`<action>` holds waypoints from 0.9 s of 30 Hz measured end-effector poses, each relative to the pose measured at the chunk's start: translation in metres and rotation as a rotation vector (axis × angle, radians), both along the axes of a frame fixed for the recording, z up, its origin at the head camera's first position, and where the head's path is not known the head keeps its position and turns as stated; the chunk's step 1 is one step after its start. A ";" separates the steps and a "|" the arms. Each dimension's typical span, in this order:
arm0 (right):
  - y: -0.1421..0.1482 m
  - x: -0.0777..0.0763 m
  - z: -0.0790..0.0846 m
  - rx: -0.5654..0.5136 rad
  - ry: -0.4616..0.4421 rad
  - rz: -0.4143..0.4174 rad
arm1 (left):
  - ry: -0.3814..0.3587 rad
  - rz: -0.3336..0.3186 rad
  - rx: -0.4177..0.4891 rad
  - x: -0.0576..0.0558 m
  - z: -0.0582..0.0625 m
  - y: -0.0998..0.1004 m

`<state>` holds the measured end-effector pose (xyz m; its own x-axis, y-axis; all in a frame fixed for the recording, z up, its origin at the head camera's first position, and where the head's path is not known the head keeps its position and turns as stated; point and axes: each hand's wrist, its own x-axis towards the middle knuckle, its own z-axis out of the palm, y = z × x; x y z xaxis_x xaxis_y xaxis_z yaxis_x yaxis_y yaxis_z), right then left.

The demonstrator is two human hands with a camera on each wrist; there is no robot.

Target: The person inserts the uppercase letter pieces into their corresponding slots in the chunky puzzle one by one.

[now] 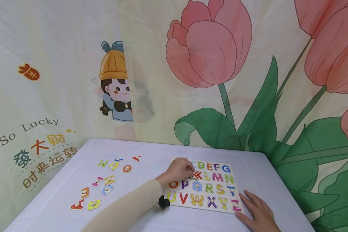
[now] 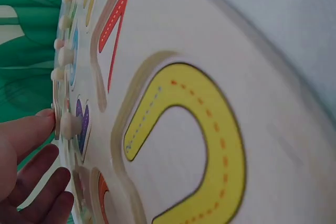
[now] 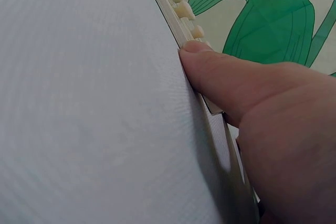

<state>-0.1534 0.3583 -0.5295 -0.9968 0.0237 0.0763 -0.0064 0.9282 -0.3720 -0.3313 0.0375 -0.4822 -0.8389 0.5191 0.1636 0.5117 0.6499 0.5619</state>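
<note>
Plenty to read here: the backdrop says "So Lucky" toward its left end, with 發大财 and 时来运转 in bigger colourful characters below that. The alphabet board sits on the right half of the table, just in from the far edge, and I can read D E F G, L M N, Q R S T and W X Y Z on it. Up close, the yellow U and red V are printed down in recessed slots. Loose letters are scattered toward the table's left edge, including a red A, a yellow-green B, a blue C and an orange O. A good stretch of white cloth runs between those and the board's left edge, and there's a narrower strip between the board and the table's right edge. Left arm, in a beige sleeve, reaches in over the board's left edge, and the left hand has its thumb and fingertips pinched on the red K piece in the second row. Right hand is spread fairly wide at the board's near right corner, thumb resting on the edge by the Z, other fingers lying along the right side.
</note>
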 end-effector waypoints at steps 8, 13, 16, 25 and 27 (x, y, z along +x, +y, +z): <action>0.001 0.001 -0.003 0.003 0.014 0.000 | 0.026 0.005 -0.038 -0.004 -0.003 0.011; 0.001 0.001 -0.002 0.002 0.021 0.003 | 0.033 -0.005 -0.048 -0.004 -0.002 0.014; 0.000 0.001 -0.001 0.002 0.019 0.002 | 0.036 0.000 -0.048 -0.002 0.000 0.014; -0.002 0.000 0.005 0.007 -0.040 -0.006 | 0.077 0.019 -0.079 -0.002 -0.002 0.018; -0.002 0.000 0.005 0.008 -0.036 -0.005 | 0.078 0.024 -0.081 -0.003 -0.004 0.019</action>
